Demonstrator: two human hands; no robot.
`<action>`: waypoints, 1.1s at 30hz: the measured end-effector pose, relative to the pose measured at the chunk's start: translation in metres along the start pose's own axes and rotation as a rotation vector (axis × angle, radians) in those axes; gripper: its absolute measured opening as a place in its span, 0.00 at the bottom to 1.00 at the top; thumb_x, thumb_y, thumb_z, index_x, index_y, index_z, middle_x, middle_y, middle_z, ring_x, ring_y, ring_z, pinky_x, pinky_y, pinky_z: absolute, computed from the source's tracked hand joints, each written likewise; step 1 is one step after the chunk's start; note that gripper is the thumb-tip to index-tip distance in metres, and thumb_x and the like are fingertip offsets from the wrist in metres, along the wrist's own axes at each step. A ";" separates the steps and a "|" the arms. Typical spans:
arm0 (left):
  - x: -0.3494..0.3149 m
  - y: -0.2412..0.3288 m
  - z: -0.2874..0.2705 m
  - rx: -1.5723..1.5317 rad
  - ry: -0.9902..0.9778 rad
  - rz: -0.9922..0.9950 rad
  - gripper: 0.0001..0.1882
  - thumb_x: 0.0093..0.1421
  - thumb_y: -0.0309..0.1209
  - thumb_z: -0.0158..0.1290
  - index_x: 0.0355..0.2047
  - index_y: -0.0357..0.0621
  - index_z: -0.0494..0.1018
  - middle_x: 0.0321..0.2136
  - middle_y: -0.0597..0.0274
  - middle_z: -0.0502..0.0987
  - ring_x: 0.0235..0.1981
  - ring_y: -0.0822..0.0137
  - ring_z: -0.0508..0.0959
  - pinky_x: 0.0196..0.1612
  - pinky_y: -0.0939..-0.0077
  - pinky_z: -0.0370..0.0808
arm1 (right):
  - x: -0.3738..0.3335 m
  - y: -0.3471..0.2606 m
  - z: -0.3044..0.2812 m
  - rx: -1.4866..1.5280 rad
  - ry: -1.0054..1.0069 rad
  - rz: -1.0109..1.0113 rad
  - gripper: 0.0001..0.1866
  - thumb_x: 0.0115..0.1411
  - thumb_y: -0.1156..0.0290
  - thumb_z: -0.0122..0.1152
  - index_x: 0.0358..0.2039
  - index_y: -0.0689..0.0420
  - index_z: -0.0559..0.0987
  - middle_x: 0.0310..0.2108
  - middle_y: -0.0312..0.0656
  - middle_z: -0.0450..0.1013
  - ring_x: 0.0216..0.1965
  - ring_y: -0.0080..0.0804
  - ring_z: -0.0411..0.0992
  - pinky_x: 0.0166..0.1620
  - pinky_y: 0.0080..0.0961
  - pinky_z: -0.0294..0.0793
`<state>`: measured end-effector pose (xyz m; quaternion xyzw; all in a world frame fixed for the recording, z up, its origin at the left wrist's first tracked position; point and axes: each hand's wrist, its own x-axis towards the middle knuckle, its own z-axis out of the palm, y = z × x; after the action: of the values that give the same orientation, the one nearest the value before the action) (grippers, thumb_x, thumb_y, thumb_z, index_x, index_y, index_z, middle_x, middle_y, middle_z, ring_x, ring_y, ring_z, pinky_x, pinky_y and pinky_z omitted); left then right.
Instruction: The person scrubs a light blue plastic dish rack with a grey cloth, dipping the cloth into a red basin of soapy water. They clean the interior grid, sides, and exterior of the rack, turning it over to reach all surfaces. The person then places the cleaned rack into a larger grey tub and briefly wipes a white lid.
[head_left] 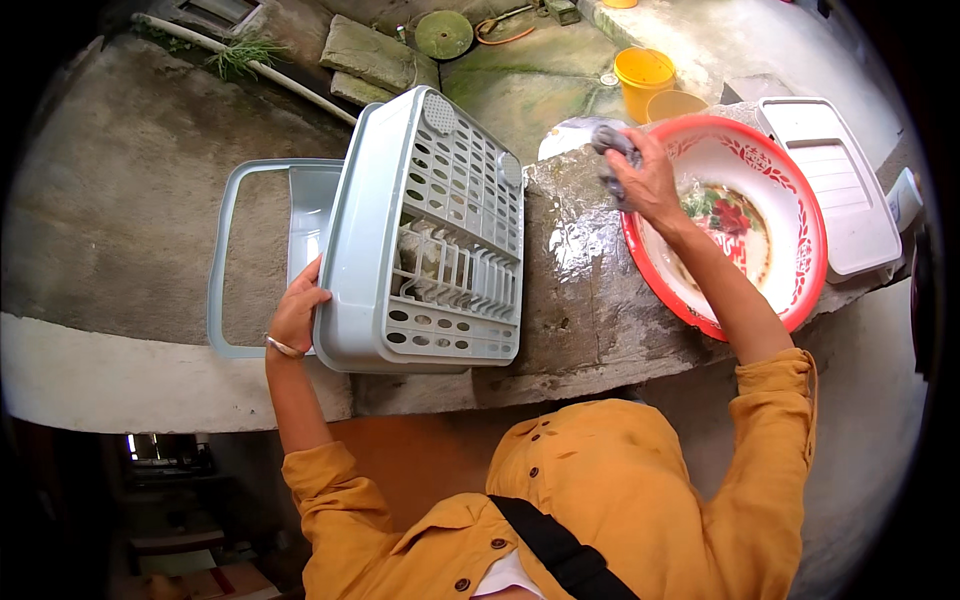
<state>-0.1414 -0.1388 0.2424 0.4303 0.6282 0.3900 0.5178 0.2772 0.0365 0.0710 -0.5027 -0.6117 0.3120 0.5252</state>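
Note:
My left hand grips the left edge of a pale grey-blue plastic dish rack, which is tilted up on a wet concrete ledge. My right hand is raised over the ledge and closed on a grey wet cloth. Just right of that hand stands a large red-rimmed enamel basin with a flower pattern, holding water. My forearm crosses over the basin's near side.
A pale grey-blue tray frame lies left of the rack. A white plastic lid rests right of the basin. Below the ledge stand a yellow bucket, a round green lid, a white pipe and stone slabs.

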 end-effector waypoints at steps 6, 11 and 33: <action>0.019 -0.030 -0.014 0.703 0.342 0.141 0.23 0.66 0.38 0.44 0.54 0.32 0.64 0.40 0.59 0.75 0.40 0.73 0.71 0.44 0.80 0.69 | -0.001 -0.106 0.122 0.375 -0.082 -0.253 0.18 0.53 0.57 0.62 0.42 0.52 0.77 0.40 0.47 0.66 0.43 0.42 0.66 0.47 0.36 0.68; 0.018 -0.031 -0.025 0.739 0.339 0.140 0.24 0.68 0.40 0.39 0.53 0.30 0.65 0.41 0.61 0.74 0.41 0.73 0.70 0.47 0.80 0.67 | -0.022 -0.100 0.201 0.294 -0.155 -0.403 0.14 0.53 0.61 0.61 0.40 0.49 0.77 0.43 0.45 0.66 0.43 0.46 0.65 0.47 0.38 0.66; 0.023 -0.049 -0.050 0.694 0.357 0.230 0.20 0.69 0.38 0.38 0.50 0.34 0.68 0.32 0.60 0.75 0.34 0.73 0.71 0.40 0.78 0.69 | -0.004 -0.097 0.234 0.256 -0.161 -0.309 0.16 0.57 0.62 0.57 0.47 0.45 0.75 0.45 0.44 0.66 0.44 0.43 0.69 0.46 0.34 0.71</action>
<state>-0.1993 -0.1348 0.1971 0.5725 0.7503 0.2790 0.1776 0.0249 0.0382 0.0988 -0.3058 -0.6768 0.3419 0.5758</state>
